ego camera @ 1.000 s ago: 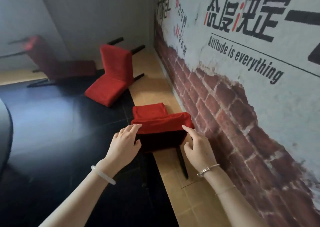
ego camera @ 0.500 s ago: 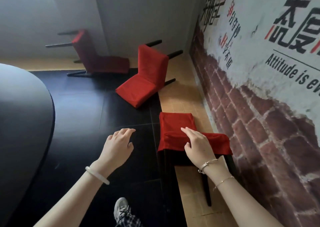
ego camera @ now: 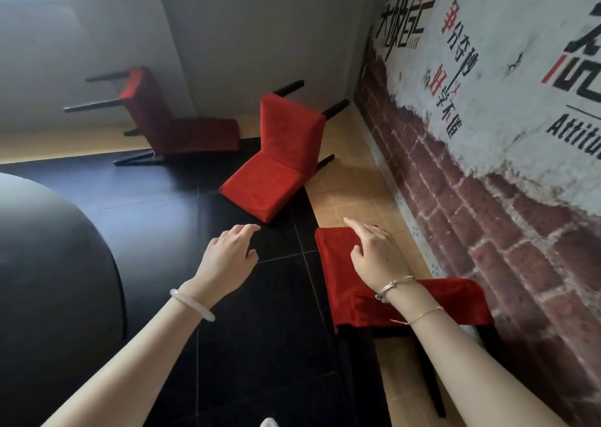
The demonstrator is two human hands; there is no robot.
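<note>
The upright red chair (ego camera: 336, 264) stands close against the brick-painted wall (ego camera: 487, 218), directly under the right grip (ego camera: 374, 257), whose fingers are stretched out flat over the seat and clasp nothing. The left grip (ego camera: 227, 257) hovers beside it over the black floor (ego camera: 260, 329), fingers loose and apart. Beyond lie a tipped red chair (ego camera: 279, 166), another overturned chair (ego camera: 182, 133) and, to the left, a dark round tabletop (ego camera: 48, 247); the wall shows Chinese characters and the letters "Attitu".

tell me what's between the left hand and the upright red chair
Only bare black floor, in the head view, between left hand and upright chair.
</note>
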